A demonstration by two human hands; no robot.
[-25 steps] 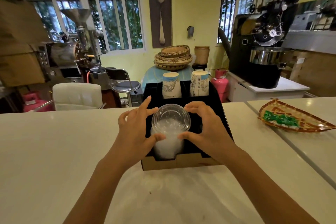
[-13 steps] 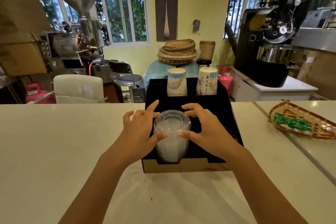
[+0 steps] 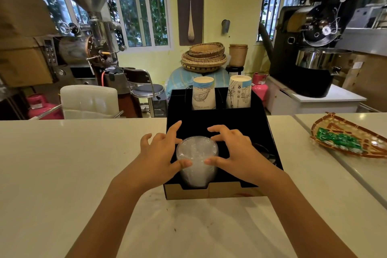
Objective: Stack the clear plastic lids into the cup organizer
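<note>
A stack of clear plastic lids point(image 3: 196, 157) stands in the front left slot of the black cup organizer point(image 3: 263, 132) on the white counter. My left hand point(image 3: 161, 155) cups the stack from the left, thumb on its near rim. My right hand point(image 3: 236, 153) cups it from the right, thumb and fingertips on the rim. Two stacks of printed paper cups point(image 3: 204, 96) stand upside down in the organizer's rear slots. The lower lids are hidden behind the organizer's cardboard front.
A woven tray point(image 3: 351, 144) with green packets lies on the counter at the right. A seam between two counter tops runs near it. Beyond the counter stand a white chair point(image 3: 90, 101), a stool, coffee roasters and stacked baskets.
The lid stack has sunk lower into the front left slot, with both hands following it down. The view has tilted slightly upward.
</note>
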